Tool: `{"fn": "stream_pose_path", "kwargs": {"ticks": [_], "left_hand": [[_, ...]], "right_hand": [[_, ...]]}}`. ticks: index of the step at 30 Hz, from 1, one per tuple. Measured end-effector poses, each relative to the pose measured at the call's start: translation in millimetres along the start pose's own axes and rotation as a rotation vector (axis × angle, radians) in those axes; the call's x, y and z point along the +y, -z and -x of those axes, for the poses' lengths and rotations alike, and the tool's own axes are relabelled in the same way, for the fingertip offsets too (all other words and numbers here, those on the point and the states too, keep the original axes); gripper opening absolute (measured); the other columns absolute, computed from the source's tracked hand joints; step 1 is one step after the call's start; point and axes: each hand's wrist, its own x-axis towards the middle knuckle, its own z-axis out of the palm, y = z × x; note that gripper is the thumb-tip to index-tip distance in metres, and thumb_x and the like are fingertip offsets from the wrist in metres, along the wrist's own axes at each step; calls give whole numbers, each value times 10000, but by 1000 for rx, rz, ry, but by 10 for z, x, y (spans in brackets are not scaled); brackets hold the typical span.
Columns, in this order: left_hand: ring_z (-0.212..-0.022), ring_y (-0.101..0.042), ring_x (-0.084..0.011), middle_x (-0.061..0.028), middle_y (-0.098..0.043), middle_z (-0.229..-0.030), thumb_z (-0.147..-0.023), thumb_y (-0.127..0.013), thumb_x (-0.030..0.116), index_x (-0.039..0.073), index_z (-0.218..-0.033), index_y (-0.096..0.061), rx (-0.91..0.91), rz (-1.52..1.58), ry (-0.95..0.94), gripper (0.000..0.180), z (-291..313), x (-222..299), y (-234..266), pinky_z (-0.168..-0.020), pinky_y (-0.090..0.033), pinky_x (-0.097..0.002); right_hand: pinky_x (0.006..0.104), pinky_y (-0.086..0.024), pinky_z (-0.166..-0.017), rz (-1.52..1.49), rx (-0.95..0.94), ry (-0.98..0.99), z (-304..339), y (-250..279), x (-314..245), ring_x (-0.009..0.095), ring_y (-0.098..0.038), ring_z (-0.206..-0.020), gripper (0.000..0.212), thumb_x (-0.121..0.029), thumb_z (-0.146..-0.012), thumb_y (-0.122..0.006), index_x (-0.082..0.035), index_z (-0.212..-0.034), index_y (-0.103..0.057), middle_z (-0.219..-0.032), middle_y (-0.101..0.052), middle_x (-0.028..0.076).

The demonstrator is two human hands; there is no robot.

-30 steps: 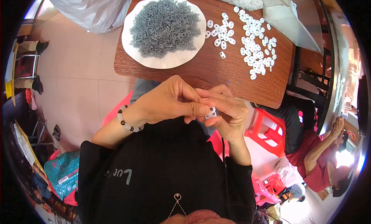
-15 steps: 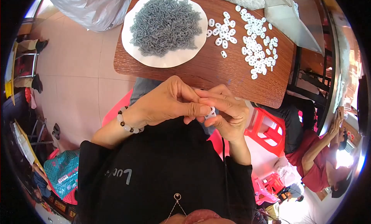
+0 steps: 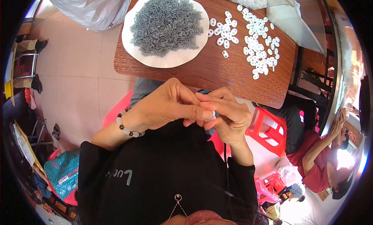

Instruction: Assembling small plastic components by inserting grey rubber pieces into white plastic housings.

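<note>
In front of my chest, past the table's near edge, my two hands meet around a small white plastic cord lock (image 3: 211, 116). My left hand (image 3: 165, 105) is closed, its thumb tip pressed against the piece. Thumb and fingers of my right hand (image 3: 230, 114) pinch it from the other side. Most of the piece is covered by fingertips. On the table, a white scalloped plate (image 3: 165, 62) bears a heap of small grey metal springs (image 3: 167, 27). Right of the plate lie a small cluster of white oval two-hole pieces (image 3: 224, 31) and a larger spread of them (image 3: 254, 50).
The brown wooden table (image 3: 194, 78) has a white open bag (image 3: 293, 21) at its far right. A grey plastic bag (image 3: 93, 9) stands left of it. A red stool (image 3: 268, 130) is to my right, near a person in a dark red shirt (image 3: 318, 163).
My fingertips have closed further over the white cord lock, so less of it and its holes shows. Both hands stay in nearly the same place; the things on the table have not moved.
</note>
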Motion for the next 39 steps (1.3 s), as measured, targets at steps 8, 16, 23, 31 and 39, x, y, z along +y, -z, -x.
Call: {"fn": "stream_pose_path", "kwargs": {"ticks": [8, 16, 23, 31, 39], "left_hand": [[-531, -523, -87, -98, -652, -689, -823, -697, 143, -36, -798, -707, 20, 3, -6, 182, -11, -2, -47, -462, -381, -204], [-542, -535, -81, -80, -639, -678, -872, -656, 190, -23, -804, -696, 66, -14, -53, 228, -173, -32, 2, -488, -411, -201], [-602, -522, -40, -28, -648, -726, -928, -572, 338, 16, -822, -692, 88, -20, -150, 360, -411, 45, -28, -564, -440, -184], [-615, -545, -63, -58, -661, -771, -942, -552, 297, 14, -843, -678, 29, -1, -167, 325, -604, 139, -161, -572, -452, -202], [-644, -549, -62, -75, -668, -791, -926, -570, 208, 4, -863, -680, 27, 27, -143, 240, -691, 139, -229, -605, -457, -199]], "right_hand": [[345, -491, -738, 69, 117, -57, 55, -77, -5, 255, -603, -857, 408, -364, -815, -677, 19, -955, -685, -972, -686, 153], [288, -505, -720, -33, 127, -95, -22, 9, 117, 200, -598, -862, 301, -129, -796, -700, 25, -1051, -652, -1022, -658, 135], [312, -460, -833, -254, 120, -136, -179, 231, 127, 187, -550, -992, 534, -374, -861, -630, 44, -1190, -575, -1182, -593, 203], [303, -441, -879, -151, 192, -10, -214, 394, 124, 161, -559, -963, 536, -417, -938, -504, 33, -1224, -558, -1143, -599, 128], [344, -428, -939, -191, 200, -71, -159, 502, 93, 228, -565, -1079, 499, -356, -951, -506, 69, -1208, -545, -1197, -577, 219]]}}
